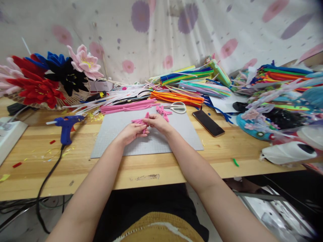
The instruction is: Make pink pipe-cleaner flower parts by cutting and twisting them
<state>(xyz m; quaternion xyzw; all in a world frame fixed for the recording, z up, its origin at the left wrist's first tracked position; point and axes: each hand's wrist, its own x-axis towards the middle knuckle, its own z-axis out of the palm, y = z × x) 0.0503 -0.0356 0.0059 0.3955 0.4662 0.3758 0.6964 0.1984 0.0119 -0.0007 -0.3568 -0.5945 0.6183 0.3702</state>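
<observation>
Both hands meet over the grey cutting mat (111, 141), working on one bunch of pink pipe cleaners (137, 121). My left hand (133, 132) is closed around the bunch, whose ends stick out to the left past the fingers. With its fingertips, my right hand (158, 122) pinches a pink piece at the upper end of it. Just beyond the right hand lie shaped pink pipe-cleaner pieces (165, 115). A pile of straight pink pipe cleaners (126, 106) rests along the mat's far edge. Scissors (178, 107) with pale handles lie at the mat's far right.
A blue glue gun (67, 127) with a trailing cord stands on the left, near a power strip (11, 134). Finished pipe-cleaner flowers (40, 84) fill the back left. A phone (208, 123) lies right of the mat. Orange pipe cleaners (178, 97) and other coloured bundles line the back.
</observation>
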